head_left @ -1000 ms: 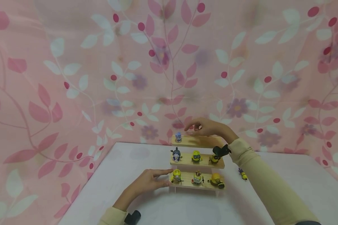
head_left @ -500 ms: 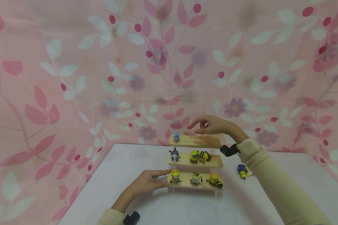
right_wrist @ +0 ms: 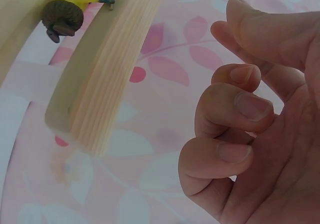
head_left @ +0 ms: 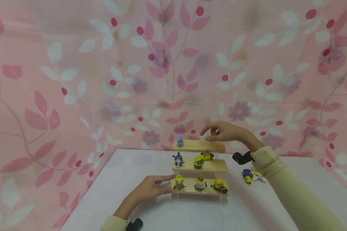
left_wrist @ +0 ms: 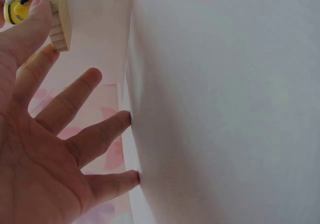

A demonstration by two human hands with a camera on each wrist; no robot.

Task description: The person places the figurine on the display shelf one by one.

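Observation:
A three-tier wooden display stand (head_left: 211, 165) with clear legs bears small toy figures. At the left end of its lowest shelf, my left hand (head_left: 151, 187) pinches the wood between thumb and index finger, beside a yellow figure (head_left: 179, 182). In the left wrist view the other fingers (left_wrist: 100, 136) spread out, two tips at the white surface. My right hand (head_left: 226, 131), fingers loosely curled and holding nothing, hovers over the right part of the top shelf (head_left: 200, 145). On the middle shelf, a yellow figure (head_left: 207, 156) lies tipped behind another yellow figure (head_left: 199, 161).
A blue figure (head_left: 180, 141) stands at the top shelf's left end, a dark-haired one (head_left: 178, 159) below. A crowned figure (head_left: 200, 183) and an orange-topped one (head_left: 219, 185) share the lowest shelf. Two more figures (head_left: 247, 175) lie on the white table, near the right forearm.
The right hand has drawn rightward above the top shelf. A figure on the middle shelf's right side has toppled leftward and now lies behind its neighbour. The left hand keeps its place.

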